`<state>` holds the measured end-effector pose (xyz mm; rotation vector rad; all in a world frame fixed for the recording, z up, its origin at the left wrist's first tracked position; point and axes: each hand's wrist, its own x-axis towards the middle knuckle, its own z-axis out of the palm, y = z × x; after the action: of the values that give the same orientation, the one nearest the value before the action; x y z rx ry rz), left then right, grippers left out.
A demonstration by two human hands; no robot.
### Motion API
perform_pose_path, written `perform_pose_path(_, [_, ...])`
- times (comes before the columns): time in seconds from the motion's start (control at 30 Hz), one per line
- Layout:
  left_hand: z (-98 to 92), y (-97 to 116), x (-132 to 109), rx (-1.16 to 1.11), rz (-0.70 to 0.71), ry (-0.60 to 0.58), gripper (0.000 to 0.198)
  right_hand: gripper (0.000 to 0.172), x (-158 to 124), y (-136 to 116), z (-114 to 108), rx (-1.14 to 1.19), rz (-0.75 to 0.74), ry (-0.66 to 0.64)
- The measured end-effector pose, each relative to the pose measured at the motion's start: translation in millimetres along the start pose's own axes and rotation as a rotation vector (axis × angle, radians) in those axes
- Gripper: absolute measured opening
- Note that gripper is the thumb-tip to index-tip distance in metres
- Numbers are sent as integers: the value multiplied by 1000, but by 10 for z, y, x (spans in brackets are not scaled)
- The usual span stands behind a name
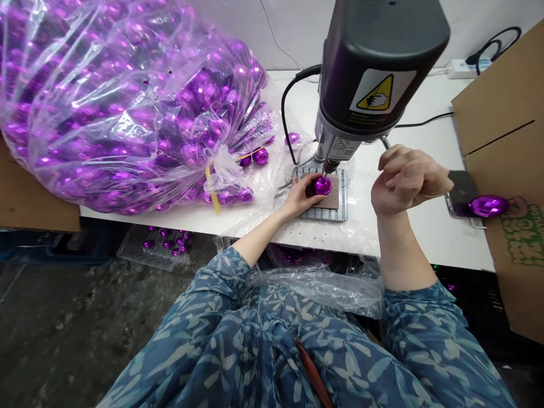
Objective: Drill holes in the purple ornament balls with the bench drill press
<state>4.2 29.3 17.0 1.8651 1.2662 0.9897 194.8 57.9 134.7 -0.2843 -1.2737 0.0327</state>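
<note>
My left hand (301, 198) curls its thumb and fingers around a shiny purple faceted ball (323, 186), steadying it on a brown board (335, 199). That board lies on the slotted metal base (340, 214) of a bench drill press (374, 62). The drill's bit (325, 174) points down at the ball's top and seems to touch it. To the right and higher up, my right hand (406, 180) is closed in a fist at the drill press lever (385, 141); the fingers hide most of the lever.
A big tied clear bag (140, 107) of purple balls fills the left of the white table (429, 238). Loose balls (260, 155) lie beside it. At right are a phone (462, 192), another purple ball (488, 205) and a cardboard box (505, 113). A black cable (285, 107) loops beside the drill.
</note>
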Motion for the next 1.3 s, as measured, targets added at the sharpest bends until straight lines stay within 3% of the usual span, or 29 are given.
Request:
perform_pose_path(0.17, [8,21,2,-47,-19,5,60,69,66,-99,59,-14,65,-18])
perform_pose_path(0.33, [-14,46,-16,-77,-25,5,60,70,592,-209,327,-3,235,23])
perform_pose_path(0.43, [1,31,-2,-88,-16,21,59,80,903,-201,463,-13,382,-13])
perform_pose_path(0.6, [51,-11,-87,-131,27,131,62,80,1047,-176,529,-12,465,-61])
perform_pose_path(0.73, [-22,1,-625,52,181,250,56,82,1023,-188,532,24,455,-40])
perform_pose_path(0.87, [-169,20,-1451,351,489,31,60,78,1023,-192,531,43,461,-31])
perform_pose_path(0.93, [-253,2,-1713,507,648,-54,64,71,1026,-203,531,26,493,-9])
perform_pose_path(0.97, [-302,-20,-1759,545,712,-38,60,68,1026,-209,532,16,507,6])
perform_pose_path(1.03, [-425,-91,-1643,518,756,108,39,65,1025,-217,532,16,508,31])
perform_pose_path(1.1, [-591,-193,-1265,426,630,297,18,67,1023,-209,530,40,488,29])
perform_pose_path(1.2, [-874,-353,-401,376,161,393,23,74,1016,-163,523,74,453,21])
perform_pose_path(1.3, [-1050,-455,431,344,-227,281,19,79,1005,-121,513,95,416,41])
